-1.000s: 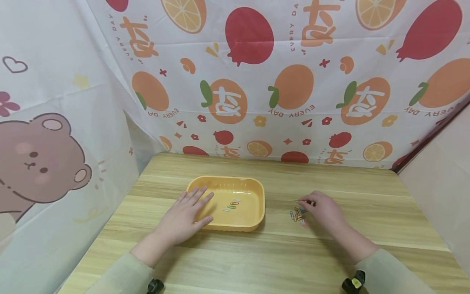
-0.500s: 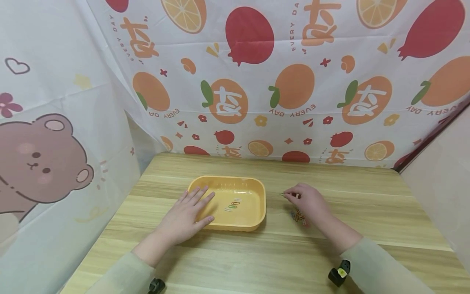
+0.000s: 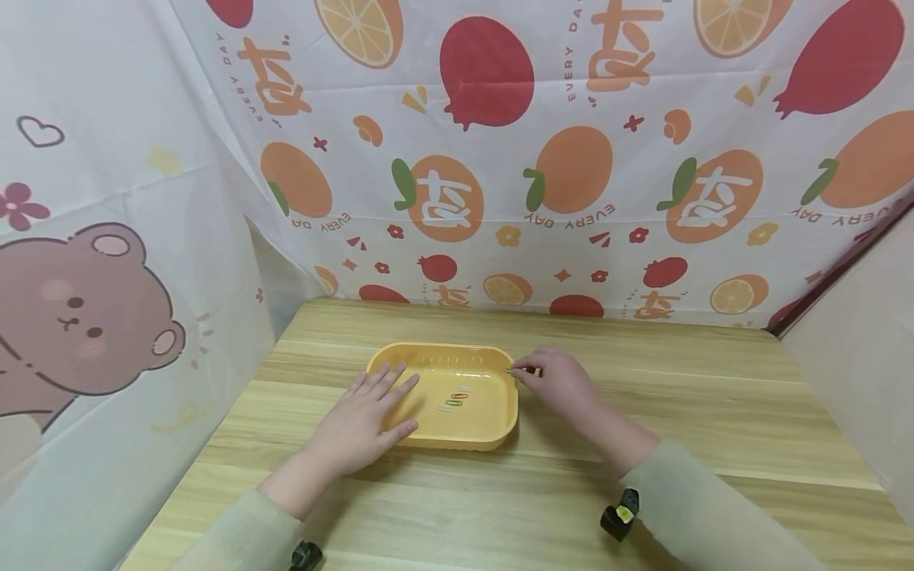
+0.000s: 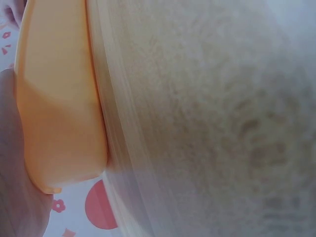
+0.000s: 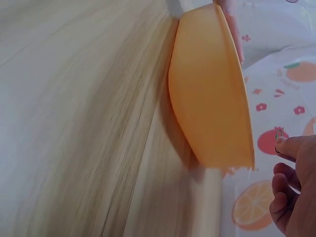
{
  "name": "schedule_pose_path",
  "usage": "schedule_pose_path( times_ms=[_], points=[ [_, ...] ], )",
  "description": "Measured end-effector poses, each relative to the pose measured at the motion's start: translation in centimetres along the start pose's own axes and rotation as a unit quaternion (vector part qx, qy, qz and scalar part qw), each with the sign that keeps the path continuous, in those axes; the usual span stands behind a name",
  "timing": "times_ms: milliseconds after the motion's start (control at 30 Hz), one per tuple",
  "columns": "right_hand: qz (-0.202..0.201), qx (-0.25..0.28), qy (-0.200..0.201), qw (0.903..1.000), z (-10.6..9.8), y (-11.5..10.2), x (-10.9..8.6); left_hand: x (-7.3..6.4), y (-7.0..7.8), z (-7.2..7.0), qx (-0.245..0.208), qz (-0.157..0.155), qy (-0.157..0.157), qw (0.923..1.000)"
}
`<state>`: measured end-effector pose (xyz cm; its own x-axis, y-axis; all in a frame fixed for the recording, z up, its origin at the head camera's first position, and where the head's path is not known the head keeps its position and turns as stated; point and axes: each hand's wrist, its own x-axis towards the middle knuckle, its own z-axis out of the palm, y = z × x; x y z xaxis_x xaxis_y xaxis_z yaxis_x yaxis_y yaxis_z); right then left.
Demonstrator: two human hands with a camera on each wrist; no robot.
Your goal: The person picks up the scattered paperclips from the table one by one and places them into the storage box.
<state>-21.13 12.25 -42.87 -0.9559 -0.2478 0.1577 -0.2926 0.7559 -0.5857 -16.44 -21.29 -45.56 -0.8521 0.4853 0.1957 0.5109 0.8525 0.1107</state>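
Observation:
A yellow tray [image 3: 493, 442] sits on the table with several paper clips on its floor: a green paper clip [image 3: 454, 403], an orange paper clip [image 3: 459, 396] and white ones. Over its left side lies my left hand [image 3: 359, 420], fingers straight and spread, the palm side against the rim. My right hand [image 3: 560, 382] is at the tray's right rim, pinching a green paper clip [image 5: 279, 133] between thumb and fingertips, the other fingers curled. That clip's tip points over the tray. The left wrist view shows the tray's outer wall [image 4: 59, 108] beside the hand.
The wood-grain table [image 3: 457, 507] carries the tray. A fruit-print cloth [image 3: 571, 262] hangs behind, and a bear-print cloth [image 3: 143, 460] closes the left side. A pale panel [image 3: 850, 341] stands on the right.
My right hand has moved left with the paper clip, from the loose paper clips on the table to the tray's right rim. Its forearm now hides those clips. The left hand has stayed put.

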Motion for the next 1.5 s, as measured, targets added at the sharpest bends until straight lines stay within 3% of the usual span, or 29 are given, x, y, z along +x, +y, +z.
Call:
schedule_pose_path(
  times_ms=[400, 767, 1067, 1500],
  points=[
    [-0.030, -0.013, -0.027, 0.9991, 2.4, -3.4, 1.8, 0.1, 0.2, -0.2, 0.000, -0.003, -0.007, 1.0000],
    [-0.051, -0.019, -0.053, 0.9971, 4.3, -4.8, 2.9, 0.1, 0.1, -0.1, 0.001, 0.001, -0.002, 1.0000],
    [-0.075, -0.058, -0.086, 0.9917, 5.9, -5.8, 3.9, 0.2, 0.1, -0.2, 0.002, 0.000, -0.005, 1.0000],
    [-0.007, -0.105, -0.125, 0.9867, 8.5, -6.3, 5.2, 0.2, 0.1, -0.2, 0.001, 0.002, -0.002, 1.0000]
  ],
)
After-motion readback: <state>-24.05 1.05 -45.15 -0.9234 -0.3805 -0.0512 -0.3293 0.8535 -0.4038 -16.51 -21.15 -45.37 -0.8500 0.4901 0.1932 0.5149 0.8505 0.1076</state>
